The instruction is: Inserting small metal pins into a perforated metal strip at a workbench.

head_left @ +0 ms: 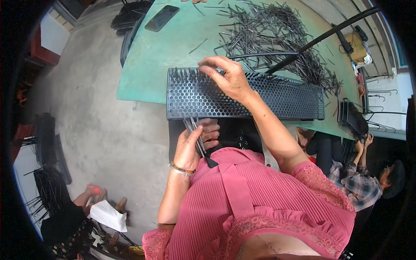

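Observation:
A long black perforated panel, full of small round holes, lies across the table's near edge and overhangs it. Short dark rods stand upright in holes along its far side. My right hand is over the far left part of the panel, thumb and fingers closed together at the upright rods. What lies between its fingertips is too small to make out. Below the panel's near edge, my left hand grips a small bunch of thin dark rods, their upper ends close to the panel.
Loose rods are heaped on the green table beyond the panel. A black pole slants over it. A phone lies far left. At right, a person in a plaid shirt handles a similar dark rack.

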The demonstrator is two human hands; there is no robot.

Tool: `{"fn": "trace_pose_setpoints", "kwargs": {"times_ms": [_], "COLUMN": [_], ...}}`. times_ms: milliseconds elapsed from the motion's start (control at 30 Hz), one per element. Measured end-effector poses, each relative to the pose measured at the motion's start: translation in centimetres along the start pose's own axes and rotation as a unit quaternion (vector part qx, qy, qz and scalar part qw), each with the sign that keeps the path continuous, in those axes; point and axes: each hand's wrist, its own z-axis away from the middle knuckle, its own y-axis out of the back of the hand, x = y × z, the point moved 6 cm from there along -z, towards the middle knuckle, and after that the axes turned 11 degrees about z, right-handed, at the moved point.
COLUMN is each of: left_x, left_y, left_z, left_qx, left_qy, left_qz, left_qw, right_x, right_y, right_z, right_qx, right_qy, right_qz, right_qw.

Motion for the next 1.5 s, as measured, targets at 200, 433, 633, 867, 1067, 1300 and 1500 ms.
{"fn": "trace_pose_setpoints", "kwargs": {"times_ms": [200,433,633,867,1067,1300,1500], "left_x": [-0.1,-0.2,-0.3,0.0,0.7,1.6,0.7], "left_y": [-0.1,0.1,0.4,-0.3,-1.0,-2.0,-3.1], "left_z": [0.0,-0.2,0.0,0.2,0.0,0.2,0.6], "left_qx": [0.002,-0.008,-0.010,-0.036,-0.046,-0.075,-0.173], "left_qy": [0.002,0.008,0.019,0.021,0.010,-0.009,0.086], "left_qz": [0.001,0.020,0.011,-0.001,0.026,0.019,-0.002], "left_qw": [1.000,1.000,1.000,0.999,0.999,0.997,0.981], "right_x": [0.2,0.3,-0.7,-1.2,-1.6,-3.4,-2.6], "right_y": [-0.3,-1.0,-1.4,-1.9,-1.4,-2.4,-2.5], "right_z": [0.0,0.6,1.2,1.8,1.9,4.8,6.6], "right_qx": [-0.032,-0.016,0.016,0.047,0.070,-0.295,-0.301], "right_qy": [-0.071,-0.026,0.042,0.106,0.101,-0.208,-0.308], "right_qz": [-0.053,-0.022,0.063,0.114,0.130,-0.225,-0.350], "right_qw": [0.996,0.999,0.997,0.987,0.984,0.905,0.832]}}
